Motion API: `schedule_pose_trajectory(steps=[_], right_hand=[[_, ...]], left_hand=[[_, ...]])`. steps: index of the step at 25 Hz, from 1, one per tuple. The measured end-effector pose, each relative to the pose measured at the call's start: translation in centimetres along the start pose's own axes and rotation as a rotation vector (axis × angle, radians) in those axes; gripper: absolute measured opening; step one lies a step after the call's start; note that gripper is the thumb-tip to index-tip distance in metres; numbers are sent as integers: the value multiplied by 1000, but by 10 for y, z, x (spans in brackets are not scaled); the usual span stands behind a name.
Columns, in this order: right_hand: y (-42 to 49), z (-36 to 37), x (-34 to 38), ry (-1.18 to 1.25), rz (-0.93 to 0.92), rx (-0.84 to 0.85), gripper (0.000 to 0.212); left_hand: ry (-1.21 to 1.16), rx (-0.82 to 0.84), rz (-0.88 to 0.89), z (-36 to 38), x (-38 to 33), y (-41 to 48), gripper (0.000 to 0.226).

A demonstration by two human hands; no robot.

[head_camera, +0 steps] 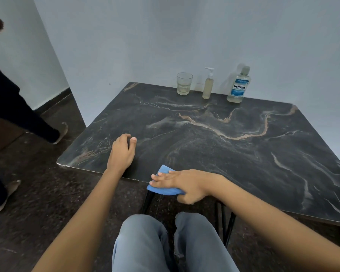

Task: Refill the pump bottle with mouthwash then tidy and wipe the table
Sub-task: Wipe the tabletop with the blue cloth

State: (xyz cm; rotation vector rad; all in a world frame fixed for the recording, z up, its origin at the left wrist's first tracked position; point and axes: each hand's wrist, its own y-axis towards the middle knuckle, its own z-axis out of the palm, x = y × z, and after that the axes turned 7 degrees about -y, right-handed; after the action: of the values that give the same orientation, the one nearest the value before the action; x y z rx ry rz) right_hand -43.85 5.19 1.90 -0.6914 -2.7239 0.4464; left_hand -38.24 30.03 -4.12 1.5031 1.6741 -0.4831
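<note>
A dark marble-patterned table (234, 154) fills the middle of the head view. My right hand (183, 183) presses flat on a blue cloth (164, 180) at the table's near edge, part of the cloth hanging past the edge. My left hand (122, 152) rests on the table near its front left corner, fingers curled, holding nothing. Along the far edge by the wall stand a clear glass (184, 83), a pump bottle (208, 84) with pale liquid, and a Listerine mouthwash bottle (238, 85) with a little liquid at its bottom.
A pale wall runs behind and to the right of the table. Another person's legs and feet (55, 134) stand on the dark floor at the left. My knees (165, 242) are below the table's front edge.
</note>
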Motion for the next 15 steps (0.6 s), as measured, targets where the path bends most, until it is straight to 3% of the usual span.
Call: schedule_pose_trajectory(steps=[3,6,10,15], right_hand=[[-29,-20,-10,-62,117,-1,74],[-44,-51,-36,-128,249,-207,49],[-38,-97,-80,74,407,-511,27],[30,-133,-159,348,561,-758,23]], left_hand=[[-8,5,14,3,-5,10,45],[-6,12,24,9,-9,27,46],[11,31,26,20,-13,58,45],[36,50,22,39,-6,117,43]])
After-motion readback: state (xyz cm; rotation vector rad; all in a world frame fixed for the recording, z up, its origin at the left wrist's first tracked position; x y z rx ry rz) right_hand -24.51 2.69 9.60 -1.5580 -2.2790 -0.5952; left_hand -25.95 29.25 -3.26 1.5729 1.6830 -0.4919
